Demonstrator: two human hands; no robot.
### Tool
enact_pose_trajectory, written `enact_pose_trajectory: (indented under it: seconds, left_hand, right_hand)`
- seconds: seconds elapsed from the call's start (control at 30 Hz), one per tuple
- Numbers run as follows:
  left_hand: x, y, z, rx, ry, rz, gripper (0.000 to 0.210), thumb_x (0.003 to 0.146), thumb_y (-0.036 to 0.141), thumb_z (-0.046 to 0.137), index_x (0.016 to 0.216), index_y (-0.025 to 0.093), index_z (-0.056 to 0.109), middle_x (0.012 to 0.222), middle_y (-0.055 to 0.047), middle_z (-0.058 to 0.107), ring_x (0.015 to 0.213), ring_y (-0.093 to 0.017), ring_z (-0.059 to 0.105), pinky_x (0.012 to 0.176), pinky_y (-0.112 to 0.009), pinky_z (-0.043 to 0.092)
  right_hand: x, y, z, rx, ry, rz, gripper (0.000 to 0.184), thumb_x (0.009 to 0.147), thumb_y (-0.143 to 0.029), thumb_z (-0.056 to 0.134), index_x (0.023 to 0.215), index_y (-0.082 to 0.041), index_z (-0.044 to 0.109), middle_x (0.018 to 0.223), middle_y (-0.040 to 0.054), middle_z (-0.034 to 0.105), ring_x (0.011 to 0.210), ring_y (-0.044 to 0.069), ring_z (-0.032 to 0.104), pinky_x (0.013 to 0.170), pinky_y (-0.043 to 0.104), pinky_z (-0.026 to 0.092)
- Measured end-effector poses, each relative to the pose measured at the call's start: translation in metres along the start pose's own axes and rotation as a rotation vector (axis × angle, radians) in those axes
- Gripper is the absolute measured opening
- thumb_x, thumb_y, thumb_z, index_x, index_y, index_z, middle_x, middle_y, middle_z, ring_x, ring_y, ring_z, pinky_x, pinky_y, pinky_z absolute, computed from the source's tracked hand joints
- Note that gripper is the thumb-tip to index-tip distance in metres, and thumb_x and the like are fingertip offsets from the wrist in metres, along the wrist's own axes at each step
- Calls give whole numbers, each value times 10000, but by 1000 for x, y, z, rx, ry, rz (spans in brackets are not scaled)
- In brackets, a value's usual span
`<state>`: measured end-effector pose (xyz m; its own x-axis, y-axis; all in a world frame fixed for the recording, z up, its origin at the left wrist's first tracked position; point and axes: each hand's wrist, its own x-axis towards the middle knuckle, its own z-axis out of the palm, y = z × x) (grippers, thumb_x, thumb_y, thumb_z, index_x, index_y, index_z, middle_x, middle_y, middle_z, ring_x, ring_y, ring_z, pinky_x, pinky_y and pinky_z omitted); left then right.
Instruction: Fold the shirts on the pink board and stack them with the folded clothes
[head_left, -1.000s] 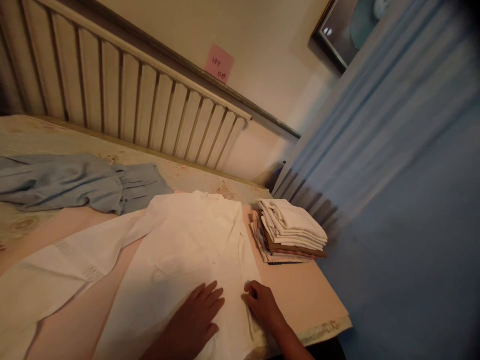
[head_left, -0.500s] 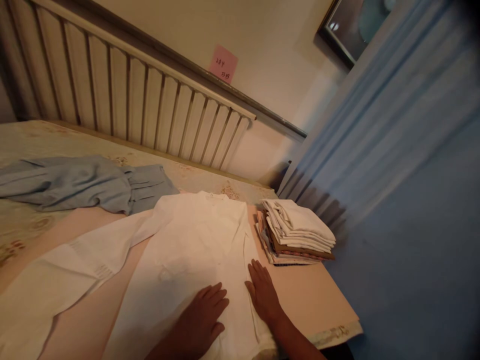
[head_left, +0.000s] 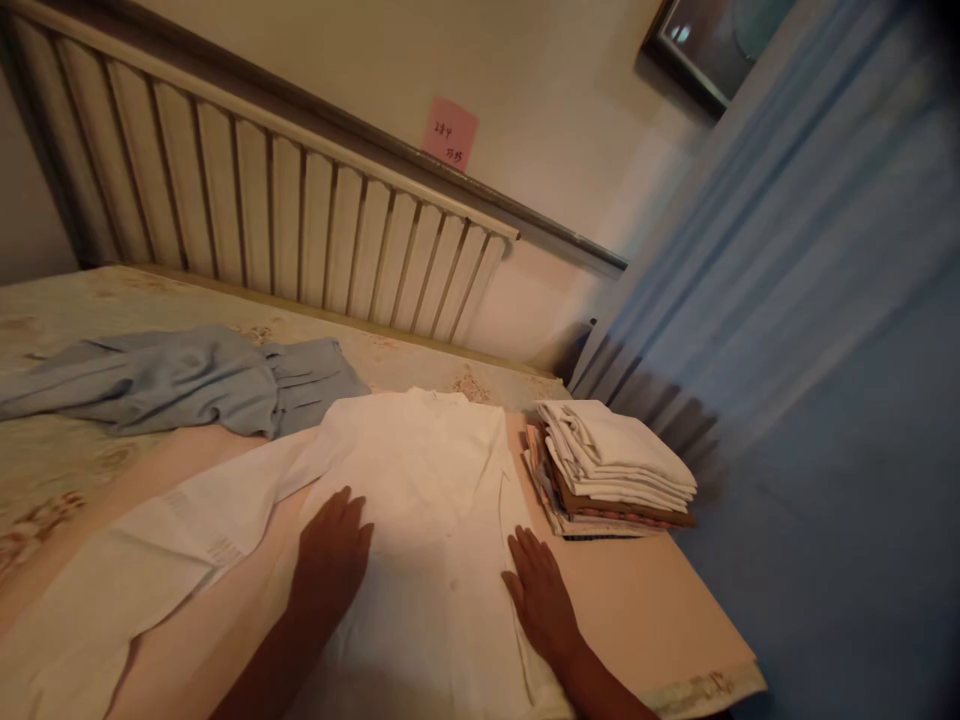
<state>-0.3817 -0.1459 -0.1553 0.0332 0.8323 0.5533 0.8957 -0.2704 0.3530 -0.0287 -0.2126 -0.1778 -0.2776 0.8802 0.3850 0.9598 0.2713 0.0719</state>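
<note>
A white long-sleeved shirt (head_left: 427,500) lies spread front side up on a pinkish board (head_left: 637,590), its collar toward the wall. One sleeve stretches out to the left; on the right side the sleeve lies folded along the body. My left hand (head_left: 330,550) rests over the shirt's left part, fingers extended and flat, holding nothing. Along the right edge of the shirt, my right hand (head_left: 541,590) lies flat with its fingers stretched out.
Behind the board's right side stands a stack of folded clothes (head_left: 611,465). A crumpled grey-blue garment (head_left: 187,375) lies at the back left on a flowered cover (head_left: 45,480). A radiator (head_left: 300,230) lines the wall, and a blue curtain (head_left: 825,400) hangs at the right.
My left hand has moved left and away from me across the shirt. My right hand stays at the shirt's right edge. The view has shifted slightly.
</note>
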Motion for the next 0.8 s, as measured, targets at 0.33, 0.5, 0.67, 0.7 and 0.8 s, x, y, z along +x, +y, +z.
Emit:
enact_pose_trajectory:
  seconds: [0.33, 0.5, 0.67, 0.7, 0.8]
  left_hand:
    - [29, -9, -3, 222, -361, -170, 349, 890, 312, 391, 1154, 172, 572, 1106, -121, 616, 1043, -315, 507, 854, -450, 373]
    - [37, -2, -13, 100, -362, -163, 251, 852, 291, 388, 887, 175, 608, 941, -115, 631, 975, -303, 511, 832, -435, 372]
    - [43, 6, -42, -552, -373, -289, 206, 781, 409, 493, 790, 208, 539, 842, -26, 610, 798, -213, 566, 728, -311, 438]
    - [43, 7, -49, -739, -402, -356, 233, 769, 445, 517, 804, 215, 530, 822, -3, 603, 745, -192, 568, 677, -286, 445]
    - [40, 9, -64, -1193, -495, -493, 309, 743, 513, 573, 790, 219, 491, 697, 44, 529, 575, -131, 507, 538, -233, 419]
  right_hand:
    - [1, -2, -2, 5, 16, 9, 482, 957, -308, 446, 1426, -218, 385, 1483, 73, 395, 1389, 238, 321, 1111, 465, 337]
    - [3, -4, -7, 9, -14, 18, 482, 948, -284, 453, 1421, -212, 396, 1477, 77, 403, 1382, 249, 335, 1104, 478, 350]
    - [3, -4, -8, 27, -20, 30, 480, 947, -289, 452, 1420, -224, 400, 1468, 73, 415, 1377, 254, 345, 1100, 491, 357]
    - [3, -4, -8, 32, -16, 31, 477, 947, -287, 453, 1418, -226, 404, 1465, 71, 419, 1376, 253, 345, 1102, 491, 355]
    - [3, -5, -8, 40, -3, 32, 474, 948, -288, 453, 1416, -231, 407, 1469, 66, 415, 1378, 248, 342, 1109, 485, 346]
